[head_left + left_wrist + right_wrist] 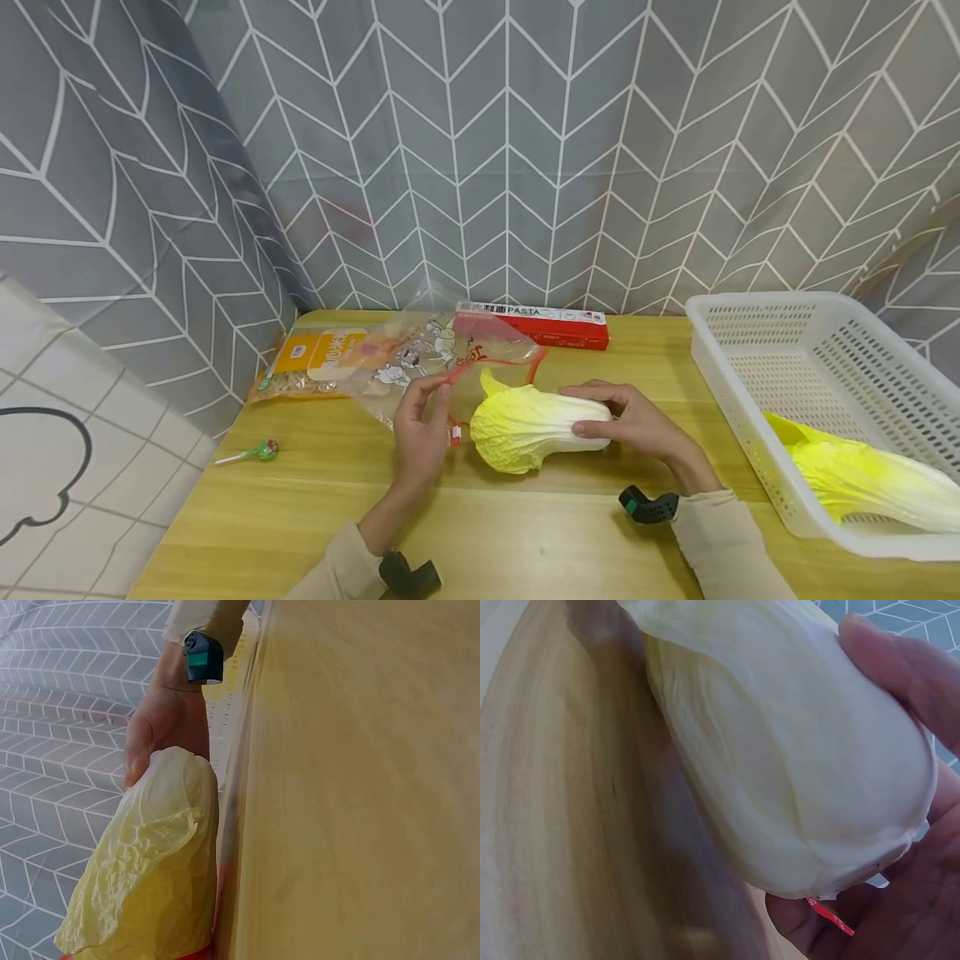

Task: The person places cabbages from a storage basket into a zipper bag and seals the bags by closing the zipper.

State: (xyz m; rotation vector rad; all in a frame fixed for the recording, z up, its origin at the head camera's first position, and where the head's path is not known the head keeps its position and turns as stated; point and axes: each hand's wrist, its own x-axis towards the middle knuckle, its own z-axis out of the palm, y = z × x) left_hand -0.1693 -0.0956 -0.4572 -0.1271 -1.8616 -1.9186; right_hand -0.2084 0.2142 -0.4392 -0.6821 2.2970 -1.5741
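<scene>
A yellow-and-white napa cabbage lies on the wooden table, its leafy end at the mouth of a clear plastic bag with a red rim. My right hand grips its white stem end, thumb on the near side. My left hand pinches the bag's red rim just left of the leaves. The left wrist view shows the cabbage and the right hand behind it. In the right wrist view the pale stem fills the frame, held by my fingers.
A white perforated basket at the right holds another cabbage. A red pasta box lies by the curtain, an orange packet under the bag's far end, and a lollipop near the left edge.
</scene>
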